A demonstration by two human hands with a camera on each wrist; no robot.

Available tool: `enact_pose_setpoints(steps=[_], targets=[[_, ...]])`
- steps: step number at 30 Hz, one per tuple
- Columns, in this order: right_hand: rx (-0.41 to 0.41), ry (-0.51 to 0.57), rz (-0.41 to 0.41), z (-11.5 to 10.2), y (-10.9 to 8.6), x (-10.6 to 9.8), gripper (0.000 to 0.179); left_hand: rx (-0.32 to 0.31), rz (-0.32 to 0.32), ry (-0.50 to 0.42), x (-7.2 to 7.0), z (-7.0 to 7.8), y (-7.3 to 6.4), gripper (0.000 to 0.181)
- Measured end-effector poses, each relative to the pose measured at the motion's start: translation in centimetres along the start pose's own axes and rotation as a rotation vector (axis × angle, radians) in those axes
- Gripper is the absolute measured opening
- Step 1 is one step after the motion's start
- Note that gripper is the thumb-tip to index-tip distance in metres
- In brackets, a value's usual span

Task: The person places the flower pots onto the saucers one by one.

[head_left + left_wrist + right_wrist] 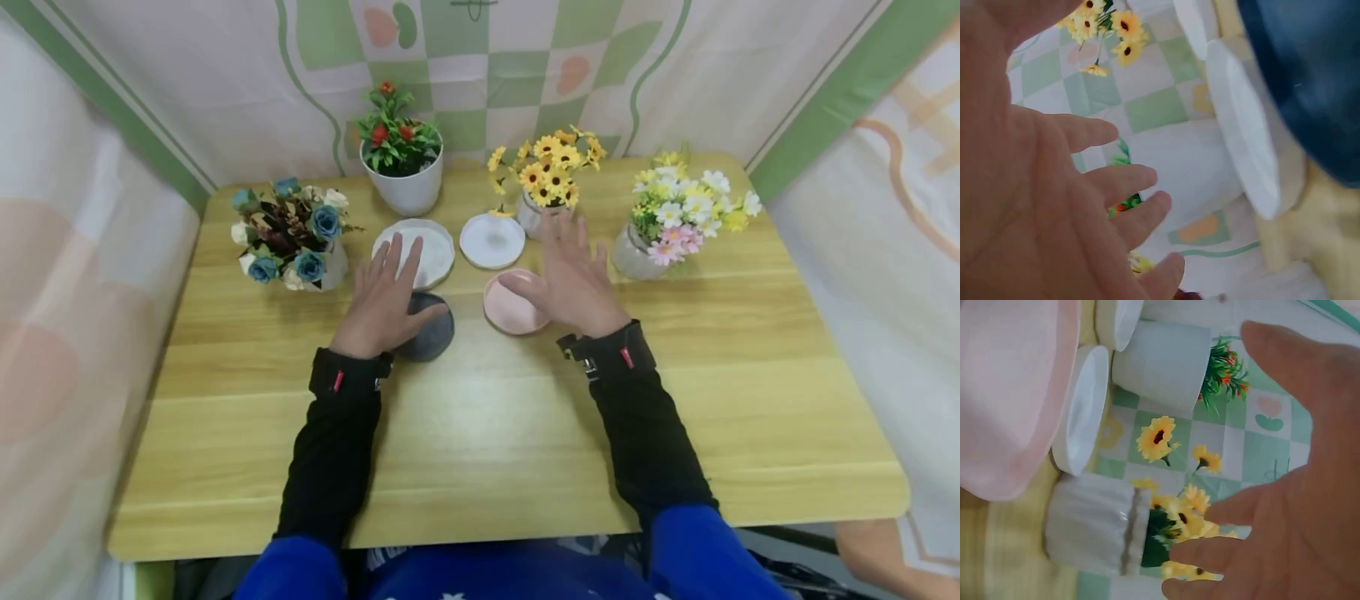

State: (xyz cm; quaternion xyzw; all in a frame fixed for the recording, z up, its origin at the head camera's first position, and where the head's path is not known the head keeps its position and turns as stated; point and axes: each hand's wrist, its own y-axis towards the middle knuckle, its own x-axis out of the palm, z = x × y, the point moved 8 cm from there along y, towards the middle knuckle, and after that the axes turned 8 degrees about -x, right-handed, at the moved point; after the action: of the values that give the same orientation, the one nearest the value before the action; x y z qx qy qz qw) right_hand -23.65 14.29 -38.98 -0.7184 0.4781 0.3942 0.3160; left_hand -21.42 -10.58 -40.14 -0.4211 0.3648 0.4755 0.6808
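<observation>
Fingers spread and straight, my left hand (384, 302) hovers over the dark round saucer (433, 337) and hides part of it. Its fingertips overlap the large white saucer (437, 254) in the head view. My right hand (573, 279), fingers also spread, hangs beside the pink saucer (512, 307), its thumb overlapping the rim. Neither palm holds anything in the wrist views. Behind the pink one lies a smaller white saucer (492, 242). Yellow daisies in a whitish pot (531, 218) stand just beyond the right fingertips.
Along the back stands a white pot (408, 190) of red-flowered greenery. Blue and cream roses (309, 265) in a pot are at the left, white and pink daisies (686, 208) in a grey pot (633, 257) at the right. Printed curtains (517, 79) surround the wooden table (480, 467).
</observation>
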Motion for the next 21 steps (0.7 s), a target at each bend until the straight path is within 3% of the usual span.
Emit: enact_pose_setpoints(steps=[6,14,21], targets=[[0.036,0.107,-0.04,2.3,-0.1,-0.3,0.125,0.084,-0.019,-0.117,0.8,-1.2,-1.1,0.114],[0.164,0.31,0.026,5.9,1.9,-0.5,0.132,0.006,-0.01,-0.238,1.7,-3.6,-2.6,0.13],[0.196,0.414,0.081,8.2,5.1,-1.0,0.129,-0.016,-0.022,-0.234,3.2,-4.8,-2.9,0.126]])
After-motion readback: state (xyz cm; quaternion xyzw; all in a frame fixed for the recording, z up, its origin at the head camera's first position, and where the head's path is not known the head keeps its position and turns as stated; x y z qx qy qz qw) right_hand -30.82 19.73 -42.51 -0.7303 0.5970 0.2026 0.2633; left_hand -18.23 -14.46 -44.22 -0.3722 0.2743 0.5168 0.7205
